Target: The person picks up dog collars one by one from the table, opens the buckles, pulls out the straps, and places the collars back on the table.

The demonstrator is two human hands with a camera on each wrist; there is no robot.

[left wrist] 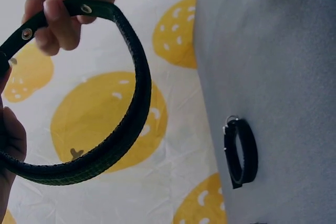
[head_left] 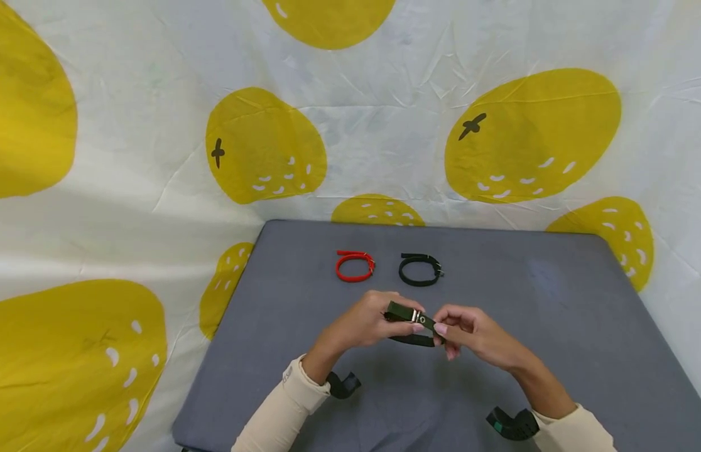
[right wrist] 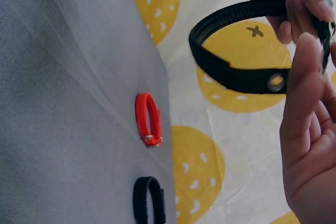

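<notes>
Aloft over the tabletop (head_left: pixel 271 351), a dark green collar (head_left: pixel 401 311) runs side to side between two pinching hands: left hand (head_left: pixel 367 321) at the buckle (head_left: pixel 416 316), right hand (head_left: pixel 476 336) on the eyeleted strap. Red collar (head_left: pixel 353 279) and black collar (head_left: pixel 419 283) lie toward the far edge.

Three collars (head_left: pixel 399 311) (head_left: pixel 355 279) (head_left: pixel 421 284), two hands (head_left: pixel 364 321) (head_left: pixel 479 337)

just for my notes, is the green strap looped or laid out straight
Looped: the green strap curves into a ring between left hand and right hand; cannot tell whether its buckle is fastened.
</notes>
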